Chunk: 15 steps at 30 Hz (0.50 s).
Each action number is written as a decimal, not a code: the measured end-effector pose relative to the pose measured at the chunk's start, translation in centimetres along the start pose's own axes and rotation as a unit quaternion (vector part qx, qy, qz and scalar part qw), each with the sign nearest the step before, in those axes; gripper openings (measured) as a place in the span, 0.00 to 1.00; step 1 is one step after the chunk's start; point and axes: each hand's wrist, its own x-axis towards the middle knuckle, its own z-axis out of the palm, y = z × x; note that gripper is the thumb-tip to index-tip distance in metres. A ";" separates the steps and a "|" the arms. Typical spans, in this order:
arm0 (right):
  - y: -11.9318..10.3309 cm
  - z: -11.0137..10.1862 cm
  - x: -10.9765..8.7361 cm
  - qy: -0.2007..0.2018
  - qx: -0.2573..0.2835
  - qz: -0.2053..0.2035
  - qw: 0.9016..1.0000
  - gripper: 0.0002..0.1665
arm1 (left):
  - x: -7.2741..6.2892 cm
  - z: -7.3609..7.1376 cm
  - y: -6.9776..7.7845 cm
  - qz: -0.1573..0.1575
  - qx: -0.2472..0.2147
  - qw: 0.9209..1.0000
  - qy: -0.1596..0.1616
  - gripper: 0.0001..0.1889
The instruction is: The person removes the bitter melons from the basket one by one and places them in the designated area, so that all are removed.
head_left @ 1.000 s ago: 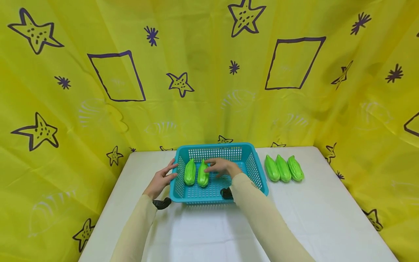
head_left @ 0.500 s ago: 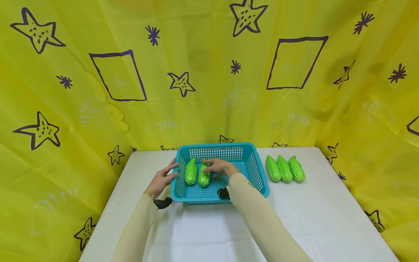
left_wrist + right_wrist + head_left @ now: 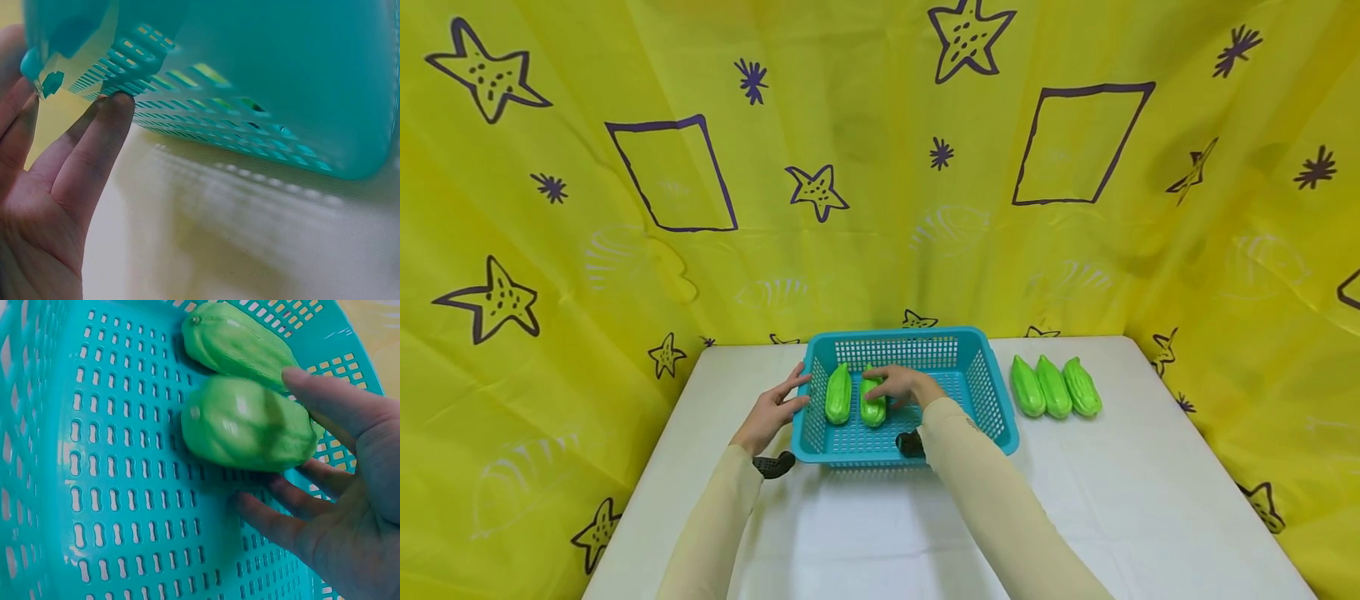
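- Two green gourds lie lengthwise inside the blue basket point(image 3: 850, 457), side by side, narrow ends toward the basket's back wall.
- First gourd point(image 3: 838, 395): closest to the basket's left wall, on its slotted floor.
- Second gourd point(image 3: 874, 410): just right of the first, left of the basket's middle, partly covered by the right hand point(image 3: 904, 385).
- The right hand reaches into the basket, its fingers point(image 3: 275, 525) bent around the second gourd: one digit on the side facing the first gourd, others along the opposite side. How firm that hold is, I cannot tell.
- The left hand point(image 3: 769, 414) is at the basket's left wall, fingers point(image 3: 103, 134) spread wide and fairly straight, fingertips touching the wall and rim.
- Three loose gourds point(image 3: 1055, 387) sit in a close row to the right of the basket, outside it, narrow ends pointing toward the back.
- One white-covered counter point(image 3: 850, 542) carries the basket and the loose gourds.
- Pale sleeves point(image 3: 711, 521) come in from the near side of the basket; a black device point(image 3: 773, 465) shows under the left wrist, by the basket's near left corner.
- Behind the basket hangs a yellow curtain point(image 3: 880, 250) printed with dark stars and rectangles.
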 end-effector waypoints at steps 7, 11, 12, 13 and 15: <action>0.0 0.0 0.0 0.021 -0.030 0.001 0.999 0.35 | 0.0 0.0 -0.2 0.005 -0.006 1.000 -0.003 0.29; 0.2 -0.1 0.1 0.042 -0.050 0.005 0.998 0.34 | 0.1 0.0 -0.3 0.005 -0.005 1.000 -0.006 0.30; 0.2 -0.1 0.1 0.048 -0.055 0.006 0.997 0.34 | 0.1 -0.1 -0.3 0.005 -0.004 1.000 -0.006 0.30; 0.2 -0.2 0.1 0.054 -0.059 0.008 0.997 0.33 | 0.1 -0.1 -0.3 0.005 -0.002 1.000 -0.006 0.30; 0.2 -0.3 0.2 0.061 -0.067 0.009 0.996 0.32 | 0.2 -0.1 -0.2 0.006 -0.001 1.000 -0.003 0.30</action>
